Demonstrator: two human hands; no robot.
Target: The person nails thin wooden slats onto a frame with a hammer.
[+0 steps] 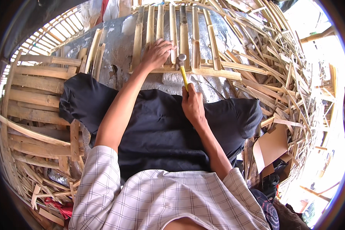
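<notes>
A frame of split bamboo lies in front of me, several slats running away from a bamboo crosspiece point(222, 73) at its near edge. My left hand point(157, 55) is over the slats, its fingers bent and closed around the edge of a bamboo slat point(173, 27). Whether a nail is in those fingers is too small to tell. My right hand point(194, 103) grips a hammer point(185, 75) by its yellow handle. The metal hammer head is close to the crosspiece, beside a darker-ended slat point(184, 36); contact cannot be made out.
Under the frame is a grey, worn sheet point(115, 38). A bamboo slatted panel point(38, 96) stands at my left. Loose bamboo strips point(280, 73) are heaped along the right. Near my right knee is an open cardboard box point(271, 147). Dark cloth point(161, 126) covers my spread legs.
</notes>
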